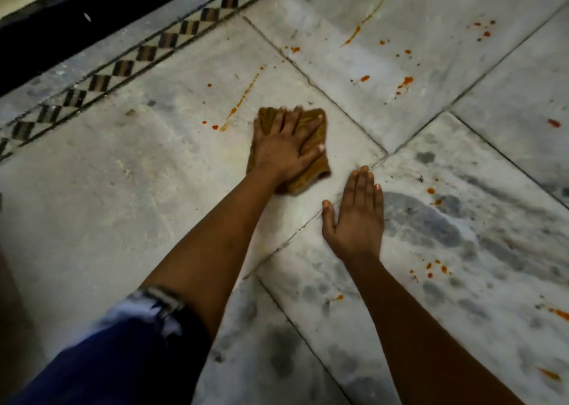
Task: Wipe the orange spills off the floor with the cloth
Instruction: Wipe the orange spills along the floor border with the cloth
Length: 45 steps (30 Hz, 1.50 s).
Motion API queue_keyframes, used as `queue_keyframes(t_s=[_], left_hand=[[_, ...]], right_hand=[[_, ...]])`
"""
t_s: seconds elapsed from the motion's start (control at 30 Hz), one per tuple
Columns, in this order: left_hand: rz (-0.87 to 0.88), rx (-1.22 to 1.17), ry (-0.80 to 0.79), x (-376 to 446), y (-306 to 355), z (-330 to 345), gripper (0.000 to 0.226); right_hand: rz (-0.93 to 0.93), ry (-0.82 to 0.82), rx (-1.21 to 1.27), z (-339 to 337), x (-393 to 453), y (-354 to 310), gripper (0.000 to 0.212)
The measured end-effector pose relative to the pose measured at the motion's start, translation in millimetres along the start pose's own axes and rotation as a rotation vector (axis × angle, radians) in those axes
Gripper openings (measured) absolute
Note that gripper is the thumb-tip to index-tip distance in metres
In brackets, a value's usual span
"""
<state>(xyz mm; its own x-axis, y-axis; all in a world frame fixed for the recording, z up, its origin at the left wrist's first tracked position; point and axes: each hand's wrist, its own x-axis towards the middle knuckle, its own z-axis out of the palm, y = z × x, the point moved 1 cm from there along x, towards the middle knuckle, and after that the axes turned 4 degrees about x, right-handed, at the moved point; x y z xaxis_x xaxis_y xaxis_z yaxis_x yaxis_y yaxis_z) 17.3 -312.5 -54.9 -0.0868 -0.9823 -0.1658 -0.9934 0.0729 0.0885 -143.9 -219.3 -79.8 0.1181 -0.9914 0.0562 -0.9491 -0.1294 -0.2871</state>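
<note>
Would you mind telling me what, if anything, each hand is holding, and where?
Nothing is gripped. The left hand presses flat on the cloth's top; the right hand is open and holds nothing.

The folded terry cloth [311, 146] was mustard brown. Around the cloth, the marble slab floor [123, 189] was pale grey-white with dark grey veins and dark joints, with small orange-red spills [243, 98]. Far left of the cloth, the checkered border strip [123, 67] was black, brown and cream.

Marble floor [123, 195]: cloth [311, 175], orange spills [406, 81], possibly sauce.
</note>
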Motion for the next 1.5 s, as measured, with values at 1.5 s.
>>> queue_keyframes(t_s=[1.5], left_hand=[[-0.095, 0.046, 0.105, 9.1, -136.0, 0.6, 0.056]], right_hand=[[-0.085, -0.026, 0.023, 30.8, 95.3, -60.0, 0.071]])
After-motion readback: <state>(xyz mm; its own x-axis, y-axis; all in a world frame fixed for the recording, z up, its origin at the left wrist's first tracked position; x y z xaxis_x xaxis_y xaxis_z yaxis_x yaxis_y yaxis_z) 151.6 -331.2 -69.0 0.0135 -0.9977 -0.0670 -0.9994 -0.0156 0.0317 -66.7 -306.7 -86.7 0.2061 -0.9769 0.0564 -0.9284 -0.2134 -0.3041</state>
